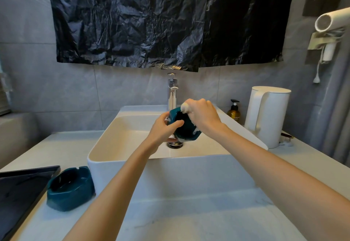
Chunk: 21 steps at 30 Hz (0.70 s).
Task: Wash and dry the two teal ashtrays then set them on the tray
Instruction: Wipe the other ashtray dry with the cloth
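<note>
Over the white sink (pixel 121 146) I hold one teal ashtray (pixel 184 127) tilted on its side, above the drain. My left hand (pixel 162 129) grips its left rim, thumb across the front. My right hand (pixel 201 114) is curled at the ashtray's upper right edge and pinches something small and white against it; foam shows on the rim. The second teal ashtray (pixel 70 188) sits upright on the counter left of the sink, beside the dark tray (pixel 20 189) at the lower left.
A chrome tap (pixel 172 93) stands behind the basin. To the right are an amber pump bottle (pixel 234 111) and a white kettle (pixel 269 115). A hair dryer (pixel 329 22) hangs on the right wall. Black plastic sheeting (pixel 166 19) covers the wall above.
</note>
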Tool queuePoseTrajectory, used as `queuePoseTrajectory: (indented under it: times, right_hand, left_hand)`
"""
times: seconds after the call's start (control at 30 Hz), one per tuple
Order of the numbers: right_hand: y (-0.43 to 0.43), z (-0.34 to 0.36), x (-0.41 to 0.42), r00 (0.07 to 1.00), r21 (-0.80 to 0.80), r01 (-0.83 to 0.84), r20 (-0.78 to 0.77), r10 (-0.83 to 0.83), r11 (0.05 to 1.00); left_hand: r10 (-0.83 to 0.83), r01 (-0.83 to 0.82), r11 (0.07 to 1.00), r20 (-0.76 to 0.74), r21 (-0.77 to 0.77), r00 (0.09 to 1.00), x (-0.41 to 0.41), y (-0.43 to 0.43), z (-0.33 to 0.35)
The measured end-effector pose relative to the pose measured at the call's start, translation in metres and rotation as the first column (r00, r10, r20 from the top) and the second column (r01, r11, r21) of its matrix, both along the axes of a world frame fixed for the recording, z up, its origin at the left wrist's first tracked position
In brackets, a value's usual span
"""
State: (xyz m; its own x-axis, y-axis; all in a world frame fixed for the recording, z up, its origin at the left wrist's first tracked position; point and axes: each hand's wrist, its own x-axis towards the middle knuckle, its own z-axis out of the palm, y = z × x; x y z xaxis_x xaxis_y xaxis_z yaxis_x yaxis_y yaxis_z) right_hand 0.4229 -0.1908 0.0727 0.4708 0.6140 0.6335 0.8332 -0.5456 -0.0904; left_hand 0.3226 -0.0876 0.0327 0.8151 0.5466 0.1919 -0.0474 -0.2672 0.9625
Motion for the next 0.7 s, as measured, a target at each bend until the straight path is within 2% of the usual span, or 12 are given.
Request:
queuePoseTrajectory:
  times: [0.07,0.17,0.27,0.33,0.43,0.5,0.57,0.63,0.7]
  right_hand:
    - [-0.001,0.001,-0.005,0.998,-0.010,-0.046,0.031,0.047,0.999]
    - [0.002,-0.008,-0.003,0.998,0.060,-0.043,0.056,0.040,0.997]
    - [0.004,-0.022,-0.004,0.984,0.277,-0.083,-0.126,0.122,0.957]
    - [0.007,-0.030,-0.008,0.939,0.401,-0.093,-0.268,0.214,0.911]
    - [0.012,-0.038,-0.012,0.814,0.494,-0.090,-0.464,0.349,0.865]
    - [0.013,-0.039,-0.011,0.772,0.476,-0.044,-0.542,0.332,0.878]
    - [0.013,-0.034,-0.009,0.851,0.390,0.025,-0.492,0.185,0.921]
    - [0.012,-0.024,-0.009,0.937,0.295,0.037,-0.341,0.069,0.955]
    - [0.012,-0.009,-0.012,0.985,0.155,0.016,-0.173,0.011,0.988]
  left_hand:
    - [0.049,-0.049,0.998,-0.009,0.039,0.999,0.006,-0.003,-0.003]
    - [0.181,-0.183,0.981,0.038,0.062,0.983,0.009,-0.006,-0.005]
    - [0.229,-0.231,0.972,0.056,0.033,0.972,0.007,-0.009,-0.002]
    - [0.246,-0.247,0.969,0.050,-0.004,0.968,0.008,-0.006,-0.002]
    - [0.284,-0.284,0.959,0.029,-0.012,0.958,0.009,0.001,-0.005]
    - [0.279,-0.279,0.960,0.018,0.005,0.960,0.008,0.001,-0.006]
    - [0.248,-0.248,0.968,0.007,0.036,0.969,0.007,-0.002,-0.009]
    - [0.227,-0.226,0.973,-0.002,0.033,0.974,0.007,-0.003,-0.010]
    - [0.224,-0.224,0.974,0.003,-0.021,0.975,0.007,-0.001,-0.010]
